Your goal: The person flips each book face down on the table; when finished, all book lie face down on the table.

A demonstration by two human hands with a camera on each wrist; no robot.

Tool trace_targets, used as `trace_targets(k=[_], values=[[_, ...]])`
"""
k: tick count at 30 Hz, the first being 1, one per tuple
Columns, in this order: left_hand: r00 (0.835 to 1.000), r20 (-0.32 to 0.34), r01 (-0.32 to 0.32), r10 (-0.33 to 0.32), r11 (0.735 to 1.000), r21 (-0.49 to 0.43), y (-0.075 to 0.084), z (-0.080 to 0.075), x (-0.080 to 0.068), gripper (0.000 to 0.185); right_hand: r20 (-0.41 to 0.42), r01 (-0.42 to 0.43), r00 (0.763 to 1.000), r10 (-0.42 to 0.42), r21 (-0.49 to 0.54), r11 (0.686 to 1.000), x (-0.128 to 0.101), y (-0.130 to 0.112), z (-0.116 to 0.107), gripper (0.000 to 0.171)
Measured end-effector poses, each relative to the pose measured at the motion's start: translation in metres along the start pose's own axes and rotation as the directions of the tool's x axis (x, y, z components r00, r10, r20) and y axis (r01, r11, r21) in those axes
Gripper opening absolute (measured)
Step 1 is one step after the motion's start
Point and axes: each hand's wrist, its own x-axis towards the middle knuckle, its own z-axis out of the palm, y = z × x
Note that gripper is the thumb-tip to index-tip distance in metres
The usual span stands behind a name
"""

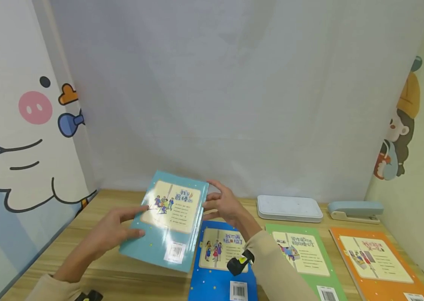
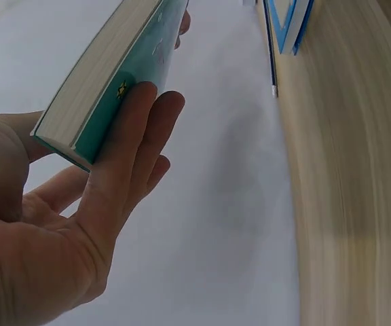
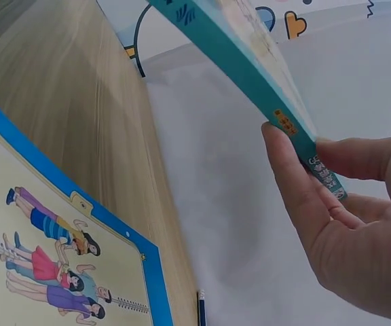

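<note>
A teal book point(image 1: 167, 221) is held tilted above the table, its back cover with a barcode facing up in the head view. My left hand point(image 1: 112, 232) grips its left edge, thumb on the cover; the left wrist view shows the page edges of the teal book point(image 2: 107, 75) between thumb and fingers. At the upper right of the book, my right hand point(image 1: 225, 205) pinches the spine side, as the right wrist view shows on the teal spine point(image 3: 250, 81). Beneath the right forearm lies a blue book point(image 1: 215, 274), partly covered by that arm.
A green book point(image 1: 302, 251) and an orange book point(image 1: 377, 259) lie to the right on the wooden table point(image 1: 121, 280). Behind them sit a pale flat case point(image 1: 289, 207) and a blue-grey stapler point(image 1: 355, 210). A pencil point(image 3: 201, 309) lies by the grey backdrop point(image 1: 234, 104).
</note>
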Motion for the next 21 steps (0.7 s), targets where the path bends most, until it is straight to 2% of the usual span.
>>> trace_targets(k=[3, 9, 15, 21], values=[[0.999, 0.016, 0.050, -0.049, 0.997, -0.054, -0.007, 0.001, 0.000, 0.070, 0.002, -0.006, 1.000, 0.006, -0.020, 1.000, 0.001, 0.003, 0.001, 0.080], [0.994, 0.037, 0.108, -0.105, 0.989, -0.102, -0.016, 0.004, 0.000, 0.071, 0.016, -0.025, 1.000, 0.026, -0.046, 0.999, 0.003, 0.010, 0.004, 0.081], [0.986, 0.078, 0.157, -0.149, 0.981, -0.115, -0.026, 0.006, -0.001, 0.072, 0.041, -0.054, 0.997, 0.058, -0.094, 0.994, 0.006, 0.020, 0.006, 0.082], [0.981, 0.083, 0.180, -0.173, 0.980, -0.081, -0.035, 0.008, -0.002, 0.073, 0.035, -0.076, 0.996, 0.082, -0.147, 0.986, 0.009, 0.030, 0.010, 0.083]])
